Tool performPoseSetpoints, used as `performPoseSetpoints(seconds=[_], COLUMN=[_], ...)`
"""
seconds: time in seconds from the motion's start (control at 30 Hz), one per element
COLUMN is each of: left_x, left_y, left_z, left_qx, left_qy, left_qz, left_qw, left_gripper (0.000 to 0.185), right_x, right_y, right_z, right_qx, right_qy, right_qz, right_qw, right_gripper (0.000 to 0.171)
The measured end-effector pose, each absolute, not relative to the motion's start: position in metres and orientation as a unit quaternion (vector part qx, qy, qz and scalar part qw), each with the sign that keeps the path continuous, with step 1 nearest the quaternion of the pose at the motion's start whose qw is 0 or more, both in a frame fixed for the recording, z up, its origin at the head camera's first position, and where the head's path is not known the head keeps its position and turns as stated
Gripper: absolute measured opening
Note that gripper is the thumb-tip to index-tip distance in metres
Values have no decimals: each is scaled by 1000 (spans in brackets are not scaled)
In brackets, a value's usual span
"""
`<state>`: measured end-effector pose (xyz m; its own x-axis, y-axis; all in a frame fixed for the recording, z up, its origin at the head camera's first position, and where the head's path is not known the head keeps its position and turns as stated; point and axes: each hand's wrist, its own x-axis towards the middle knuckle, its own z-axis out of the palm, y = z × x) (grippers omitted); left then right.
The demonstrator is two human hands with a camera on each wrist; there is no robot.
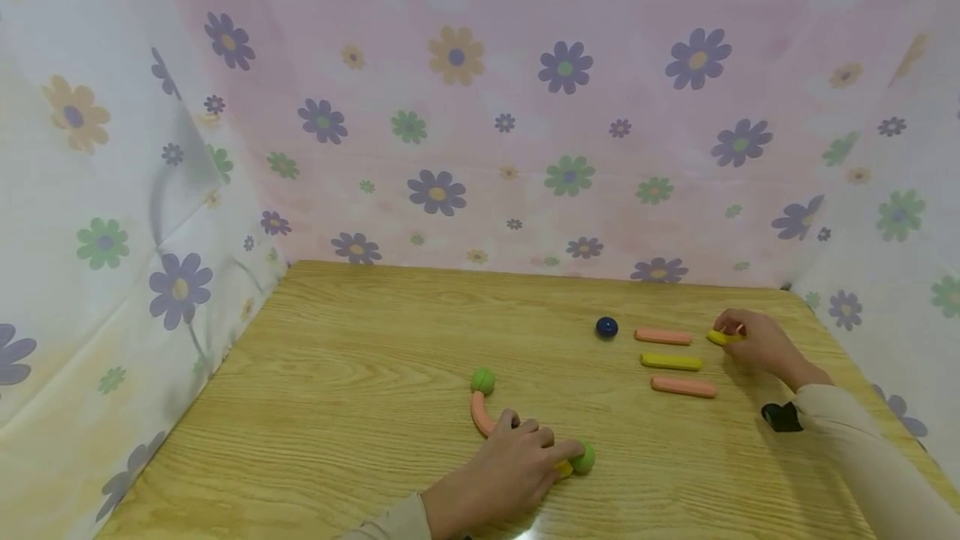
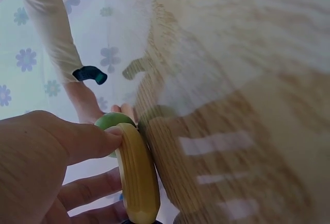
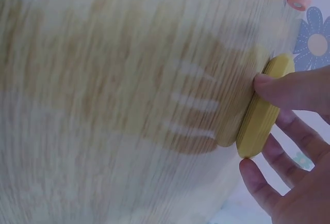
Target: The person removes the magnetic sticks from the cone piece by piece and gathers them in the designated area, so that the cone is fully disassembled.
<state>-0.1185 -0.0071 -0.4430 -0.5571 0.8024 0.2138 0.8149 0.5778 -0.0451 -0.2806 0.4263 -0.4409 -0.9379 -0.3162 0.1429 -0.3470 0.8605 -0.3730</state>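
Observation:
Near the front of the table, my left hand holds a curved yellow stick, its thumb pressing the end beside a green ball. A curved coral stick with another green ball at its far end reaches out from under this hand. Part of what lies under the palm is hidden. At the right, my right hand grips a short yellow stick at the tabletop, thumb on one side and fingers on the other.
Left of my right hand lie two straight coral sticks and a straight yellow stick. A dark blue ball sits beside them. Flowered cloth walls the wooden table at the back and sides.

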Motion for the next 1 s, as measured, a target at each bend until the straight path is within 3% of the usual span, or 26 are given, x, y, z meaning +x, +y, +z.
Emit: performPoseSetpoints(seconds=[0.33,0.57,1.0], left_x=[-123,-128,-135], left_y=[-10,-20,-48], left_z=[-442,-440,-437], left_qx=[-474,-492,-466], left_qy=[-872,-860,-875], left_qz=[-73,-94,-119], left_qw=[99,97,62], left_gripper=[33,33,18], right_x=[-274,-257,-208], right_y=[422,395,330], right_z=[-434,-409,-384], right_qx=[164,225,319], right_qy=[-964,-953,-917], right_qz=[204,189,230], right_qw=[40,78,69], right_gripper=[24,21,27])
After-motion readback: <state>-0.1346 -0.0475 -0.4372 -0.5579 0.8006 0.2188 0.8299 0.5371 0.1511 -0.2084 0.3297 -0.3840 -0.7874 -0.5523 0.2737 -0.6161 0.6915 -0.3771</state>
